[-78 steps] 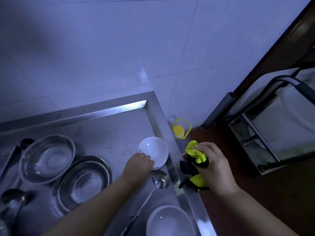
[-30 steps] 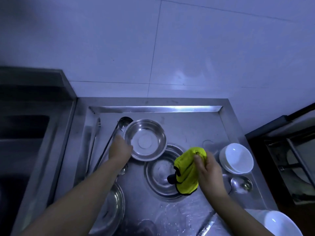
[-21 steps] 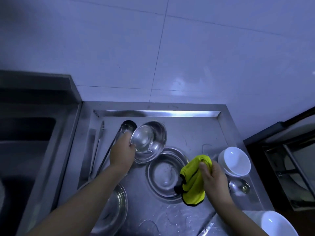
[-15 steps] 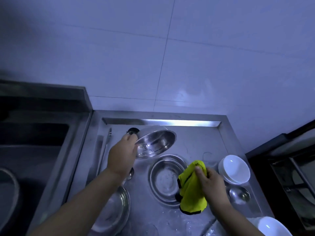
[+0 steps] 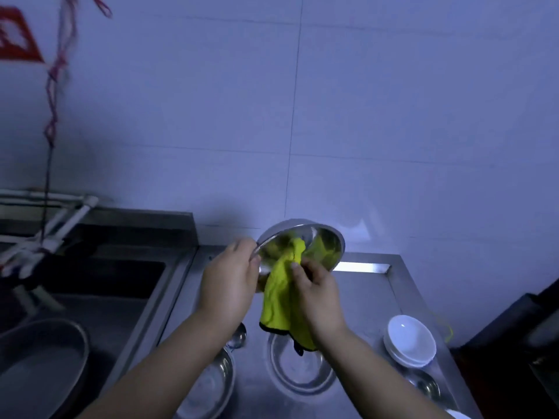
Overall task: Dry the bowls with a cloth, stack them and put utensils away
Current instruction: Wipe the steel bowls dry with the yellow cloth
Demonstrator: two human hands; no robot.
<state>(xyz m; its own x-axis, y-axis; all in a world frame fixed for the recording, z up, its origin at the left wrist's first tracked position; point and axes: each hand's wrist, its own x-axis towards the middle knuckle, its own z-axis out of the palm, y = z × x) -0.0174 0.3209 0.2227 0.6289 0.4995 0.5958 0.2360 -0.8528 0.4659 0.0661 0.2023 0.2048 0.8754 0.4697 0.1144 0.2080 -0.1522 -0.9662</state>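
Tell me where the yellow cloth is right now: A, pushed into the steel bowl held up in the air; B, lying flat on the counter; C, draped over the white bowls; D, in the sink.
A: the right hand presses the cloth into the bowl gripped by the left hand.

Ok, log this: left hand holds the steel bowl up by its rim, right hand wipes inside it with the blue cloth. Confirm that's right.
Not quite: the cloth is yellow with a dark edge, not blue, as the head view shows. The rest stands: the left hand holds the steel bowl up by its rim, and the right hand wipes inside it with the cloth.
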